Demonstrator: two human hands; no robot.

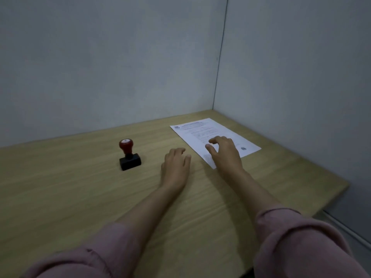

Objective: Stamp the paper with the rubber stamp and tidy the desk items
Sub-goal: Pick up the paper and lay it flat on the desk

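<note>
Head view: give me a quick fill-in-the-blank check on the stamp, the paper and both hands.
1. The rubber stamp stands upright on the desk, held by ____ hand.
2. The right hand is over the near part of the ____.
3. The left hand lies between the paper and the ____.
4. The stamp's knob is ____ in colour.

Missing words: neither; paper; stamp; red

Paper (202, 135) print too small to read; right hand (225, 152) hides near corner.
</note>
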